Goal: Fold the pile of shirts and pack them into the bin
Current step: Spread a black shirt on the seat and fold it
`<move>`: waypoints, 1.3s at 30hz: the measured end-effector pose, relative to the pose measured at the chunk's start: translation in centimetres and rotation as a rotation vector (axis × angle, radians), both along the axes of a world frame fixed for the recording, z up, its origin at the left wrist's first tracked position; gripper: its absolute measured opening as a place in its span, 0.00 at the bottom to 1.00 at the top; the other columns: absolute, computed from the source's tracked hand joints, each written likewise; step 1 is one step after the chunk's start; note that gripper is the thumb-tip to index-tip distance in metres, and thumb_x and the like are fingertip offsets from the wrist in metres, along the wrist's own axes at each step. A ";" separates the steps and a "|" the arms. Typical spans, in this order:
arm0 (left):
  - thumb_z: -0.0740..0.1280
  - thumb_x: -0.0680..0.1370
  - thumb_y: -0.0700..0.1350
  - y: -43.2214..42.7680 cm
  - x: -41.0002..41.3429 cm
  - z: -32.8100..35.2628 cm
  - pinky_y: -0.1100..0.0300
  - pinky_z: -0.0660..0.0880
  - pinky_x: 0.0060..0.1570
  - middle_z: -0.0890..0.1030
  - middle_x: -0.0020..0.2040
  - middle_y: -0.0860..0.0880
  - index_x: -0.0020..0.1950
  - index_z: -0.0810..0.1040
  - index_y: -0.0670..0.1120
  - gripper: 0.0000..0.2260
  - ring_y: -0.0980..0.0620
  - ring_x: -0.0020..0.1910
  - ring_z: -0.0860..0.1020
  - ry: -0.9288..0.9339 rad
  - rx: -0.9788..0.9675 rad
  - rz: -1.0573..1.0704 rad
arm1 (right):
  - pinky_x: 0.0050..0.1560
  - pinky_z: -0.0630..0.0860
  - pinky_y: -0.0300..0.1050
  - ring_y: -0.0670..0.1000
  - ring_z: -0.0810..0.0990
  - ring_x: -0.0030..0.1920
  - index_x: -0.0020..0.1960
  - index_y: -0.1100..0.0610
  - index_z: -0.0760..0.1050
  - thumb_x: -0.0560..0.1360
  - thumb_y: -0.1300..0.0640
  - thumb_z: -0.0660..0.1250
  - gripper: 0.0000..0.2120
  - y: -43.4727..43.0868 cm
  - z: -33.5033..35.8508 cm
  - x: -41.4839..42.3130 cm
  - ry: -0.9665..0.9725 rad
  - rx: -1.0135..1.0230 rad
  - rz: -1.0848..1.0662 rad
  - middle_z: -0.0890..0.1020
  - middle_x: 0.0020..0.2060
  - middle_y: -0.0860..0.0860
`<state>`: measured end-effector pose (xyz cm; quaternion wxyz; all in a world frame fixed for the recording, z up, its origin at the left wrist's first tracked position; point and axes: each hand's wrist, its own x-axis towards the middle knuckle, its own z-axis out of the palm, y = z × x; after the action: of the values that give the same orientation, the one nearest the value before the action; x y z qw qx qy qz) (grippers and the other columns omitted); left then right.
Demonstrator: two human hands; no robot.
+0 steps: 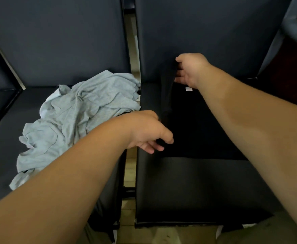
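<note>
Black shirt lies flat on the right seat, its left edge lifted into a fold. Right hand pinches the far end of that fold and left hand pinches the near end, fingers curled on the fabric. Crumpled grey shirt pile sits on the left seat. White label shows near the right wrist.

The left hand and right hand extend from bare forearms.
</note>
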<state>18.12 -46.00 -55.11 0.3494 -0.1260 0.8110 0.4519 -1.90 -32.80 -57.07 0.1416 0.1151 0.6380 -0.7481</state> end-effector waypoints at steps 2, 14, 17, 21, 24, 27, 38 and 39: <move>0.77 0.77 0.40 2.1 0.1 0.5 0.59 0.78 0.35 0.86 0.50 0.47 0.59 0.81 0.44 0.12 0.53 0.37 0.83 0.052 0.009 -0.063 | 0.39 0.86 0.53 0.56 0.90 0.44 0.61 0.59 0.77 0.83 0.62 0.62 0.09 1.8 -0.2 -0.3 0.007 0.073 -0.034 0.87 0.52 0.56; 0.76 0.77 0.54 10.0 -1.1 -2.5 0.64 0.73 0.31 0.85 0.40 0.52 0.52 0.84 0.50 0.09 0.58 0.36 0.81 0.109 -0.080 -0.239 | 0.42 0.87 0.52 0.53 0.85 0.48 0.54 0.56 0.77 0.81 0.60 0.66 0.03 8.5 -4.9 -2.0 -0.067 0.452 0.003 0.84 0.52 0.55; 0.73 0.78 0.52 9.6 -1.3 -3.7 0.59 0.80 0.40 0.85 0.46 0.53 0.51 0.83 0.51 0.06 0.57 0.42 0.81 0.381 -0.144 -0.161 | 0.39 0.85 0.49 0.53 0.84 0.47 0.52 0.55 0.76 0.81 0.60 0.68 0.02 8.8 -5.2 -2.8 -0.055 0.566 -0.023 0.82 0.50 0.55; 0.66 0.83 0.56 8.9 -1.1 -6.0 0.49 0.73 0.69 0.70 0.71 0.49 0.76 0.71 0.51 0.23 0.46 0.70 0.70 0.714 -0.487 -0.456 | 0.44 0.87 0.53 0.57 0.86 0.42 0.54 0.59 0.80 0.79 0.58 0.69 0.05 9.5 -6.1 -3.7 -0.029 0.799 -0.038 0.84 0.47 0.59; 0.61 0.84 0.64 8.5 -0.5 -6.9 0.46 0.52 0.83 0.45 0.86 0.45 0.87 0.48 0.54 0.37 0.42 0.85 0.46 0.503 -0.584 -0.628 | 0.35 0.81 0.45 0.56 0.83 0.40 0.45 0.59 0.79 0.78 0.60 0.65 0.06 10.0 -6.2 -3.5 0.091 0.978 -0.018 0.83 0.42 0.57; 0.60 0.84 0.65 8.4 -0.2 -7.1 0.47 0.47 0.82 0.38 0.86 0.47 0.87 0.43 0.55 0.39 0.44 0.85 0.39 0.451 -0.638 -0.683 | 0.31 0.74 0.42 0.55 0.81 0.38 0.45 0.59 0.78 0.79 0.62 0.63 0.07 10.3 -5.9 -2.6 0.140 1.048 0.021 0.80 0.39 0.56; 0.72 0.78 0.43 6.6 0.1 -3.6 0.41 0.62 0.77 0.49 0.85 0.42 0.85 0.51 0.50 0.41 0.37 0.83 0.53 0.196 -1.004 -0.629 | 0.37 0.81 0.45 0.53 0.86 0.50 0.63 0.59 0.80 0.84 0.57 0.64 0.11 12.7 -3.5 1.7 -0.011 0.916 0.296 0.85 0.54 0.55; 0.71 0.79 0.43 6.4 0.5 -3.4 0.42 0.62 0.77 0.48 0.85 0.40 0.85 0.51 0.49 0.40 0.36 0.82 0.53 0.189 -1.069 -0.628 | 0.38 0.80 0.45 0.52 0.86 0.49 0.62 0.59 0.81 0.84 0.56 0.64 0.11 13.0 -3.3 2.2 -0.005 0.933 0.321 0.85 0.55 0.53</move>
<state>18.58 -39.56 -58.47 0.2812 0.0016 0.9506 -0.1312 0.31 -19.76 -60.39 0.1899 0.0684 0.9143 -0.3511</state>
